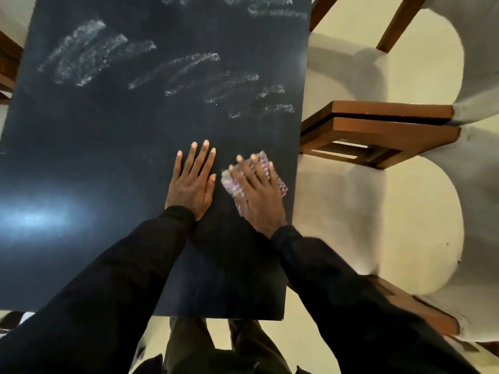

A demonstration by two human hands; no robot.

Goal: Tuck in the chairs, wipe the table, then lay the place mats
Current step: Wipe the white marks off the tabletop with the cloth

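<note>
Black sleeves (108, 292) reach over the dark table's (108, 130) near edge, the left hand (191, 182) lying flat with fingers spread, the right hand (258, 194) just beside it pressing the purple cloth (229, 182) down under straight fingers near the right edge.

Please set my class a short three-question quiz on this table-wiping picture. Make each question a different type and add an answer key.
1. Multiple choice: which hand presses the cloth onto the dark table? A) the left B) the right C) both
2. True or false: the left hand lies flat on the table with straight fingers and holds nothing.
3. Fill in the gap: the cloth lies near the table's ____ edge, closest to the wooden-framed chairs.

Key
1. B: the right hand covers the cloth.
2. True.
3. Right.
</note>
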